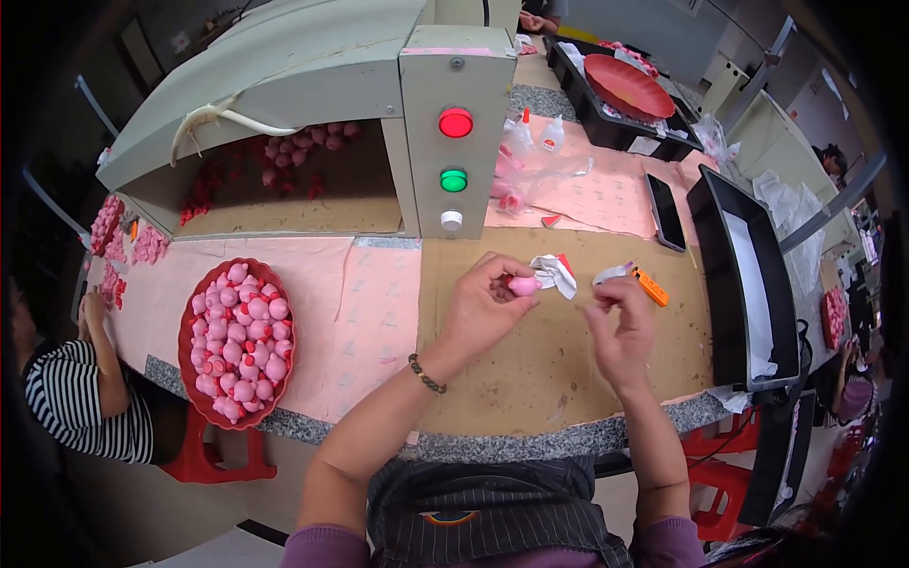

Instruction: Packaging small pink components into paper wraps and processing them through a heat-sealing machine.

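Across the bench (559,364) in front of you stands a grey machine (312,66) with 2 lamps, 1 red, 1 green. To your left sits a red tray (189,322) heaped with pink toys. Your left hand (488,308) holds 1 pink toy (523,284) just above the bench, fingers closed around its body, a crumpled white rag (557,273) touching its tip. Your right hand (620,327) pinches a small white piece (611,275), fingers narrow, beside an orange cutter (651,287). The toy looks light, soft and a little slick; grip its round body rather than the tip, and gently.
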Motion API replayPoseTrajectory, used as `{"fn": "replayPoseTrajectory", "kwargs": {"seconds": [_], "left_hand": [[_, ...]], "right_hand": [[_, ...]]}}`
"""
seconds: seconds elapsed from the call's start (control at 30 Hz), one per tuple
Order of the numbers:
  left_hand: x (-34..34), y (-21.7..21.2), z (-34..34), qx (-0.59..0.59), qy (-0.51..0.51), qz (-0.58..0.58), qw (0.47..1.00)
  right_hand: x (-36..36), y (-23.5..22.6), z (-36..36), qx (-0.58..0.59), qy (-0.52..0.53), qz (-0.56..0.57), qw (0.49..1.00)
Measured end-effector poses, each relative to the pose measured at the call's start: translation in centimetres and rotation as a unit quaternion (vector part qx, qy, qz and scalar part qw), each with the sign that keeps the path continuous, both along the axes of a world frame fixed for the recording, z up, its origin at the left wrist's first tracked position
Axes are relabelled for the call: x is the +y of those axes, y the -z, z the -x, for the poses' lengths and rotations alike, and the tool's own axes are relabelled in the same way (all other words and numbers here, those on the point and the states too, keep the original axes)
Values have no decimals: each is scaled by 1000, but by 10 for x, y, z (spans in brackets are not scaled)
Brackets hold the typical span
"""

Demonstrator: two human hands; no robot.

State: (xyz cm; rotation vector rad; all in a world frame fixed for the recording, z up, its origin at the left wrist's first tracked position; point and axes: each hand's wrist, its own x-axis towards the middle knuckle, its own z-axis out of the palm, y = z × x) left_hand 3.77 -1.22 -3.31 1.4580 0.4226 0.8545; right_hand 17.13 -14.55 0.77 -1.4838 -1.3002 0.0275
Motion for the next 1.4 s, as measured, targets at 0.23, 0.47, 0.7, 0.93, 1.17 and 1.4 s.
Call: {"fn": "replayPoseTrajectory", "kwargs": {"seconds": [0.23, 0.47, 0.7, 0.93, 1.17, 1.4], "left_hand": [[5, -2, 27, 8, -13, 125, 992], [8, -6, 38, -18, 52, 149, 987], [8, 3, 37, -40, 73, 116, 990], [8, -4, 37, -25, 34, 164, 986], [7, -1, 38, -48, 24, 111, 992], [5, 3, 39, -90, 102, 366, 921]], "right_hand": [[57, 20, 2, -49, 45, 120, 991], [71, 37, 13, -22, -4, 127, 992], [70, 45, 5, -70, -52, 114, 990], [69, 46, 5, -99, -54, 111, 987], [68, 46, 4, -112, -51, 118, 985], [60, 18, 16, -38, -164, 45, 985]]}}
